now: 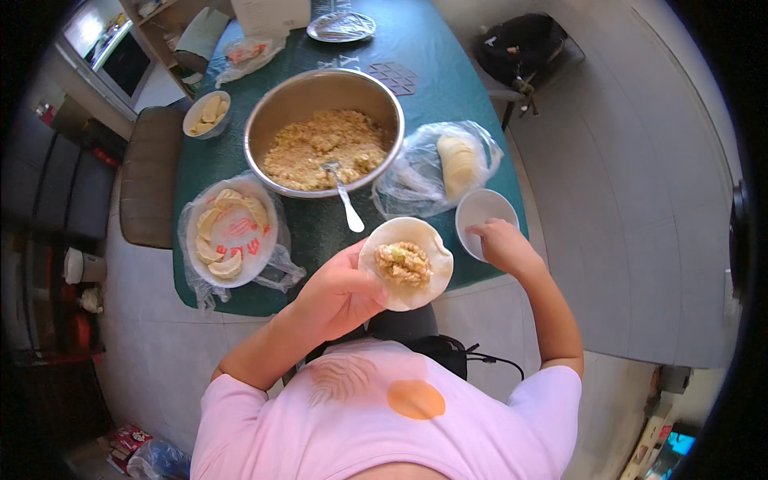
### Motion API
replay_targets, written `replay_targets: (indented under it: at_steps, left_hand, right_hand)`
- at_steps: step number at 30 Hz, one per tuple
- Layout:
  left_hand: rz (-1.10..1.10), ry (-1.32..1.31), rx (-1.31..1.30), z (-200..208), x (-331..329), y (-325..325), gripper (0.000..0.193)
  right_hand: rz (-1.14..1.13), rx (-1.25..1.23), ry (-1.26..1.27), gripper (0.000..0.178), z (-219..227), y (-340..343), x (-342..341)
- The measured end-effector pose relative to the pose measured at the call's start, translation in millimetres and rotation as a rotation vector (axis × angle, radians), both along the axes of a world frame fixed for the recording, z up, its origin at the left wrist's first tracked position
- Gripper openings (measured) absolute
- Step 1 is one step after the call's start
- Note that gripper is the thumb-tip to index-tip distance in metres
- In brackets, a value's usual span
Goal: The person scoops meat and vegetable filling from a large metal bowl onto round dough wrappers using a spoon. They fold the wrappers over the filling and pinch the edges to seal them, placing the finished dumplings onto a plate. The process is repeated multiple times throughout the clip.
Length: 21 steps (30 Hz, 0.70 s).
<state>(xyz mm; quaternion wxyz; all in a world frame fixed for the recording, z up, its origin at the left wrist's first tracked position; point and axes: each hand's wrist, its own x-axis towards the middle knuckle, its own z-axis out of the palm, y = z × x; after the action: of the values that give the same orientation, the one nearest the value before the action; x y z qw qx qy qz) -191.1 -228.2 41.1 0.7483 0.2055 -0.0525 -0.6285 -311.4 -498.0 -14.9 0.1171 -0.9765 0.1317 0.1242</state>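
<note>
A round dumpling wrapper (436,276) with a mound of minced filling (404,264) in its middle rests on my left hand (340,292), gripped at its left edge by the thumb. My right hand (506,244) reaches over a white bowl (474,210) at the table's right edge, its fingertips dipped inside. The hand holds nothing that I can see; what the bowl contains is hard to make out. Beyond my hands stands a large steel bowl (253,144) of filling, with a spoon (348,210) leaning out over its near rim. A stack of wrappers (458,166) lies in a clear plastic bag (408,172).
Left on the green-covered table (320,232), a bag-lined plate (240,238) carries several folded dumplings (210,224). Farther back are a small bowl (196,134) with pale pieces and a plastic-wrapped plate (342,26). A brown chair (152,176) stands left, a black bag (520,48) back right.
</note>
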Motion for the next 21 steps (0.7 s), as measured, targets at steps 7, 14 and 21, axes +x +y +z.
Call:
replay_targets:
  at_steps: [7,14,21]
  left_hand:
    - [-0.123,-0.042,0.055,-12,-15,-39,0.067]
    - [-0.181,-0.097,0.068,-9,-29,-56,0.068]
    - [-0.111,-0.132,0.081,-16,-24,-54,0.068]
  right_hand:
    - [0.011,0.494,-0.671,0.038,90,28,-19]
    - [0.296,0.177,-0.703,0.044,85,48,-18]
    - [0.194,0.126,-0.764,0.038,86,43,-28]
